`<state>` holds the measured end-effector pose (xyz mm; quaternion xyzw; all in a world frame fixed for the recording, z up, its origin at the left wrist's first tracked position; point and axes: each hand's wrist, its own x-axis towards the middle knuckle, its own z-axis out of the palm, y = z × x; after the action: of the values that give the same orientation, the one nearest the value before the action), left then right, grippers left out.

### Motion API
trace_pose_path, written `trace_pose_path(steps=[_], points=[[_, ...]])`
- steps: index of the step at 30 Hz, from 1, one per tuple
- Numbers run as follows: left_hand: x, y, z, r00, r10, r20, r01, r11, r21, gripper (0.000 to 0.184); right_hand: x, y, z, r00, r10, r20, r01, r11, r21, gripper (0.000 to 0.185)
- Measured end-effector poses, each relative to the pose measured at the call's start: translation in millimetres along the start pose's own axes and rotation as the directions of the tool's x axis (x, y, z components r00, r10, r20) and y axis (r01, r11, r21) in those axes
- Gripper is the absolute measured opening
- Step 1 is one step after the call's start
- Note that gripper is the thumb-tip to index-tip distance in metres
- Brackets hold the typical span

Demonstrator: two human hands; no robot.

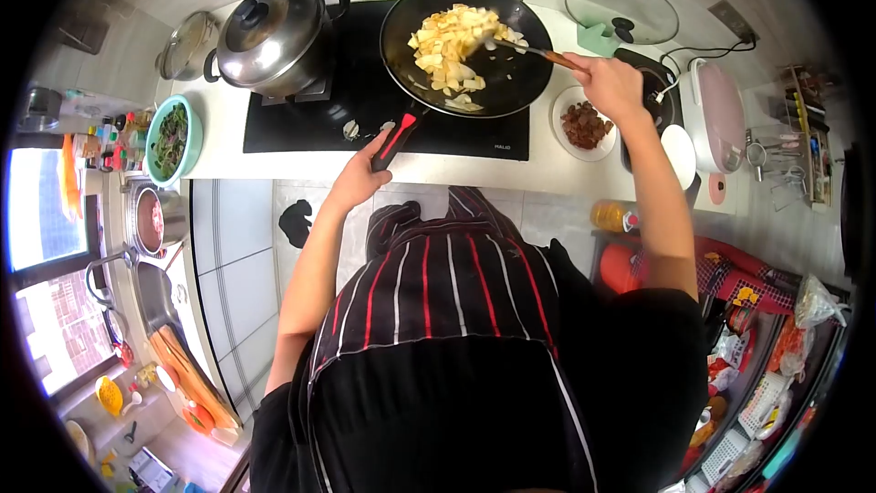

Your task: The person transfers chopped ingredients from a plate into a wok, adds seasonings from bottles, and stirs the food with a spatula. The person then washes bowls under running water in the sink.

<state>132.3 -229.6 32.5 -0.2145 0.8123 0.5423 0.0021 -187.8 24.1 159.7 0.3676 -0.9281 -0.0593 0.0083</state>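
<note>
My right hand (pixel 610 84) is closed around the wooden handle of a spatula (pixel 554 57), whose metal end reaches into the wok and is blurred. In the black wok (pixel 415 55) on the stove lie pale yellow sliced pieces (pixel 452 46), heaped mostly left of centre. My left hand (pixel 358 175) is at the wok's red and black handle (pixel 395 140), with its fingers curled by the handle's end, near a stove knob (pixel 350 131). Right of the wok sits a white plate (pixel 558 132) of dark brown sliced pieces (pixel 586 126).
A lidded steel pot (pixel 278 41) stands on the stove's left side, with a teal bowl of greens (pixel 153 148) near it. A glass lid (pixel 652 18) and a pink-topped appliance (pixel 716 114) are at right. An oil bottle (pixel 613 216) stands lower right.
</note>
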Motion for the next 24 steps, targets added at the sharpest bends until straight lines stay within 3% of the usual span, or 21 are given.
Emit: trace_pose_path(steps=[6, 8, 10, 11, 12, 14, 16, 19, 22, 24], points=[[0, -3, -1, 0.999, -0.049, 0.011, 0.05, 0.997, -0.066, 0.08, 32, 72, 1, 0.958, 0.219, 0.186, -0.279, 0.862, 0.423, 0.035], [1, -5, -1, 0.999, -0.045, 0.016, 0.045, 0.997, -0.057, 0.08, 66, 119, 72, 0.974, 0.152, 0.165, -0.224, 0.704, 0.674, 0.038], [2, -9, 1, 1.0, -0.023, 0.007, 0.023, 0.998, -0.05, 0.08, 74, 100, 108, 0.934, 0.153, 0.322, -0.349, 0.573, 0.742, 0.038], [2, -10, 2, 1.0, -0.013, 0.001, 0.013, 0.999, -0.046, 0.08, 72, 81, 113, 0.863, 0.135, 0.486, -0.485, 0.49, 0.725, 0.037], [1, -10, 2, 1.0, -0.003, -0.008, 0.003, 0.999, -0.04, 0.08, 65, 66, 128, 0.836, 0.072, 0.543, -0.535, 0.323, 0.781, 0.039], [1, -8, 1, 1.0, -0.025, -0.007, 0.025, 0.999, -0.038, 0.08, 42, 36, 115, 0.818, -0.056, 0.573, -0.552, 0.204, 0.808, 0.035], [1, -5, 0, 0.996, -0.089, 0.015, 0.089, 0.995, -0.047, 0.081, 21, 20, 90, 0.871, -0.076, 0.485, -0.45, 0.275, 0.85, 0.033], [1, -4, 0, 0.999, -0.041, 0.0, 0.041, 0.998, -0.051, 0.081, -8, 29, 74, 0.961, -0.128, 0.246, -0.151, 0.503, 0.851, 0.032], [2, -7, 0, 1.0, -0.027, -0.008, 0.027, 1.0, -0.017, 0.08, -41, 35, 43, 0.907, -0.172, 0.384, -0.318, 0.318, 0.893, 0.034], [1, -3, 0, 0.998, -0.058, 0.008, 0.058, 0.998, -0.033, 0.08, -44, 32, 69, 0.884, -0.235, 0.405, -0.341, 0.271, 0.9, 0.034]])
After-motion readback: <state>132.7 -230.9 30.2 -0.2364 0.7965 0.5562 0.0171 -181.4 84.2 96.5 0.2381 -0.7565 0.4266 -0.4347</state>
